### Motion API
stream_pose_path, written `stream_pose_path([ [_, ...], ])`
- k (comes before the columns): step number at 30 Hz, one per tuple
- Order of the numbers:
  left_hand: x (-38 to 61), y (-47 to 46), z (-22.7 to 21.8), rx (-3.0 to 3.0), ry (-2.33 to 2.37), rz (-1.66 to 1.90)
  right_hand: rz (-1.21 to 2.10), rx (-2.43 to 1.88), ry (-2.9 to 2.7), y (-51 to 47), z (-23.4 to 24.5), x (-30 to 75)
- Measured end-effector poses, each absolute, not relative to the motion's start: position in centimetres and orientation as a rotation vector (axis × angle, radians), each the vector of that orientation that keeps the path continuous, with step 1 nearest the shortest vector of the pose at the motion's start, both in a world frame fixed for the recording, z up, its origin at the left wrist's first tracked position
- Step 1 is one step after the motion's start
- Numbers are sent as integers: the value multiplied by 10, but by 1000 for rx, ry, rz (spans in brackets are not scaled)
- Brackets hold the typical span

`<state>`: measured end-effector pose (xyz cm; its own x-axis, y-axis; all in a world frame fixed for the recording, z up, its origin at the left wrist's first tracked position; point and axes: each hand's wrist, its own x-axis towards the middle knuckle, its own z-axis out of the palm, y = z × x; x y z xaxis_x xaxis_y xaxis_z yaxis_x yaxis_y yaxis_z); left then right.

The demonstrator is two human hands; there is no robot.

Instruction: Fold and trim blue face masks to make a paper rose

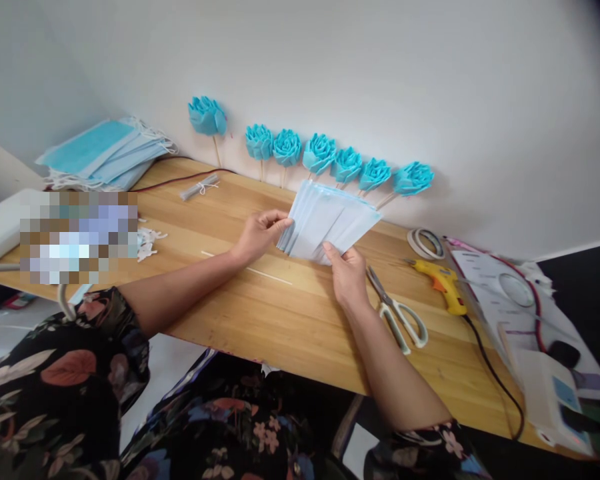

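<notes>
A fanned stack of pale blue-white face mask sheets (325,217) is held up over the wooden table. My left hand (260,235) pinches its left edge between thumb and fingers. At the lower right edge, my right hand (347,273) grips it, the thumb lying on the front face and the fingers hidden behind. No ear loops show on these sheets. Behind the stack, several turquoise fabric flowers (320,152) on thin sticks lean against the wall. A thin white stick (270,275) lies on the table below my hands.
Scissors (397,310) with white handles and a yellow glue gun (443,283) lie to the right, near tape rolls (425,243). A pile of blue face masks (105,153) sits at the back left, near a tied bundle of grey strips (200,188). White scraps (149,243) lie beside a blurred-out area.
</notes>
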<state>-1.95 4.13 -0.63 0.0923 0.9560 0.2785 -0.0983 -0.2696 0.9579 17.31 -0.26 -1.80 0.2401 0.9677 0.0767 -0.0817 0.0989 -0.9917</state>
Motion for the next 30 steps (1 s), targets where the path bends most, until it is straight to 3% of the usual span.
stream_pose_path([
  [30, -17, 39, -6, 1411, 875, 1273, 1059, -1168, -939, -3, -20, 172],
])
